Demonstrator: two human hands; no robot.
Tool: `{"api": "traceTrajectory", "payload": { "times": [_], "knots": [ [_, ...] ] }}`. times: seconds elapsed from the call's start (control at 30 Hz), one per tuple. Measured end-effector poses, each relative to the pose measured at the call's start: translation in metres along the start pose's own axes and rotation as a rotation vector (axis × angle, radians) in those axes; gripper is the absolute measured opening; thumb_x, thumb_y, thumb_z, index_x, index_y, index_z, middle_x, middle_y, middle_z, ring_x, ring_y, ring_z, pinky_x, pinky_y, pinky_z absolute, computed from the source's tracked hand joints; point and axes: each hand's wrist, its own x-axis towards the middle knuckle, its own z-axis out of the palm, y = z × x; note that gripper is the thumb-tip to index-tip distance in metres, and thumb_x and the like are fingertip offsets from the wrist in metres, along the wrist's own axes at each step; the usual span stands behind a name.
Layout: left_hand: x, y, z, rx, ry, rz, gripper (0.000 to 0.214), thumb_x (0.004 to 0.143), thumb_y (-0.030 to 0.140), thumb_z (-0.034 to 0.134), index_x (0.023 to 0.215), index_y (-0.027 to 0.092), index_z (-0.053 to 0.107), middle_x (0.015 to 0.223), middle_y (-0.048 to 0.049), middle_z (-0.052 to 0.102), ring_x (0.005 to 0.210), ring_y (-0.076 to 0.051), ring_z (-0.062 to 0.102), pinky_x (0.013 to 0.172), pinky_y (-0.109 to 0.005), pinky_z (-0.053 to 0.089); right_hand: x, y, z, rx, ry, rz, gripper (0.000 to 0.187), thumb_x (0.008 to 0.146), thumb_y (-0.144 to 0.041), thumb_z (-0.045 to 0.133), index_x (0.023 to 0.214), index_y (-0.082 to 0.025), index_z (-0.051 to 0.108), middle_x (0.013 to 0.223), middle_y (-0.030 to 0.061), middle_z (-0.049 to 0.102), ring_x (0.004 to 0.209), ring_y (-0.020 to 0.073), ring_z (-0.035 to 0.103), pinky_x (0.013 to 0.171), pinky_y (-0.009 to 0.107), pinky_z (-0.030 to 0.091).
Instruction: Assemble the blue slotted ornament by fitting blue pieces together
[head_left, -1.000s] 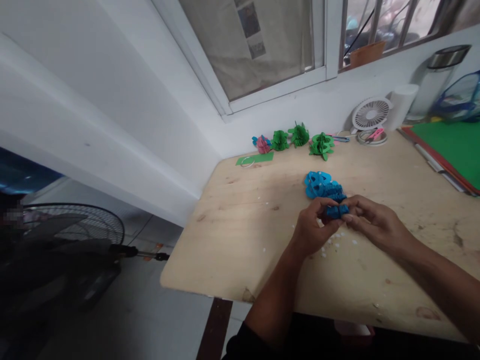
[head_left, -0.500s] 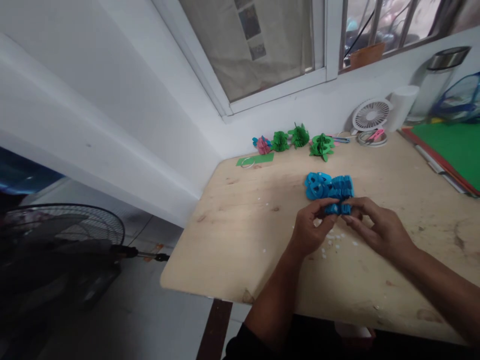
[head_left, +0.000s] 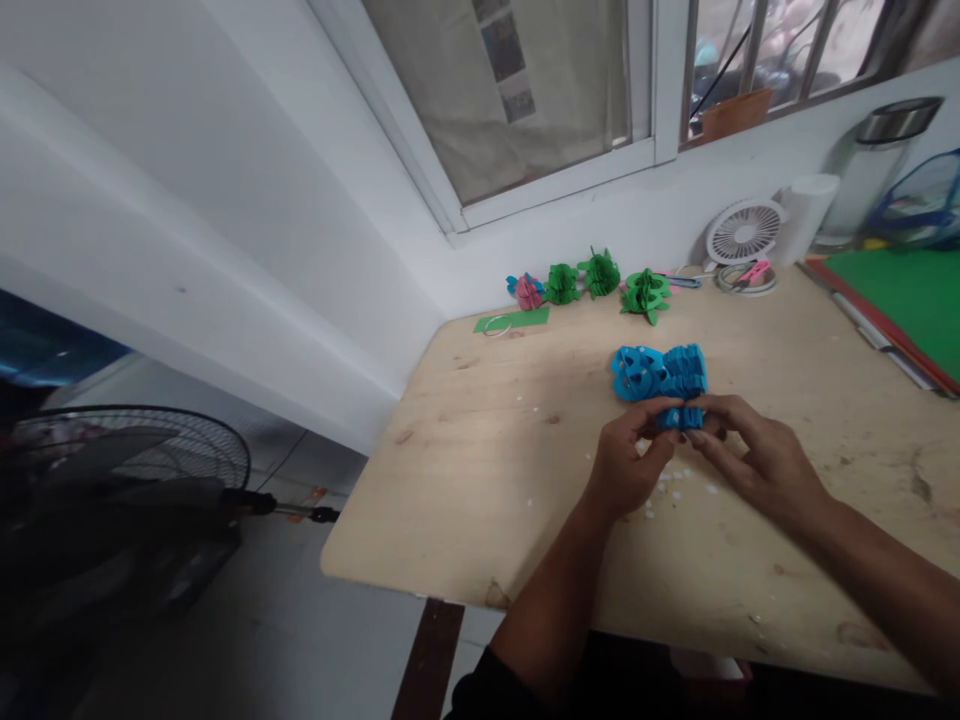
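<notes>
- A pale wooden table [head_left: 450, 470] stands against a white wall [head_left: 645, 222] with a window [head_left: 525, 120] above it; the directions below are read from the held blue paper piece as the centre of the dial.
- The blue paper piece [head_left: 679, 418], small and pleated, is over the right half of the table; whether it touches the wood cannot be told.
- At 8 o'clock, the left hand [head_left: 628, 462] pinches the piece's left end between thumb and fingers.
- At 4 o'clock, the right hand [head_left: 757, 462] grasps the other end in a similar pinch, its fingertips close to the left hand's.
- Just beyond, toward 12 o'clock, lies a pleated blue stack [head_left: 684, 370], with blue looped shapes [head_left: 637, 372] beside it at 11.
- White paper scraps [head_left: 676, 494] are scattered near 6 o'clock.
- Between 10 and 12 o'clock, by the wall, sit a pink-and-blue paper figure [head_left: 529, 291] and three green paper figures [head_left: 601, 273]; a green strip [head_left: 529, 318] lies at 10.
- At 1 o'clock are a small white fan [head_left: 745, 232] and a coiled cable [head_left: 742, 281].
- Green sheets [head_left: 892, 300] lie at 2 o'clock.
- Well apart at 9 o'clock, a large dark fan [head_left: 127, 520] stands beside the table.
</notes>
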Motion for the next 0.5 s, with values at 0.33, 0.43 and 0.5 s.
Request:
{"api": "traceTrajectory", "payload": {
  "times": [0.33, 0.43, 0.5],
  "knots": [
    [0.0000, -0.0032, -0.0022, -0.081, -0.012, -0.045, 0.040, 0.090, 0.042, 0.064, 0.123, 0.019, 0.062, 0.096, -0.0069, 0.073, 0.086, -0.019, 0.072, 0.080, -0.034, 0.058, -0.0027, 0.0061, -0.0006, 0.310, -0.031, 0.183, 0.020, 0.096, -0.035, 0.055, 0.112, -0.024, 0.060, 0.073, 0.0009, 0.065, 0.066, 0.0182, 0.064, 0.062, 0.030, 0.052],
    [0.0005, -0.0021, -0.0019, -0.105, -0.007, -0.040, 0.038, 0.089, 0.041, 0.064, 0.121, 0.019, 0.063, 0.096, -0.0064, 0.073, 0.085, -0.019, 0.072, 0.080, -0.033, 0.058, -0.0034, 0.0073, 0.0003, 0.337, -0.047, 0.194, 0.022, 0.098, -0.035, 0.053, 0.116, -0.024, 0.060, 0.075, 0.0009, 0.066, 0.068, 0.0181, 0.065, 0.065, 0.030, 0.052],
    [0.0003, -0.0013, -0.0014, -0.101, -0.004, -0.046, 0.037, 0.089, 0.039, 0.065, 0.120, 0.019, 0.063, 0.096, -0.0063, 0.073, 0.085, -0.019, 0.072, 0.080, -0.033, 0.058, -0.0030, 0.0060, 0.0002, 0.307, -0.043, 0.191, 0.022, 0.098, -0.034, 0.054, 0.115, -0.024, 0.060, 0.073, 0.0004, 0.066, 0.067, 0.0179, 0.065, 0.063, 0.029, 0.052]
  ]
}}
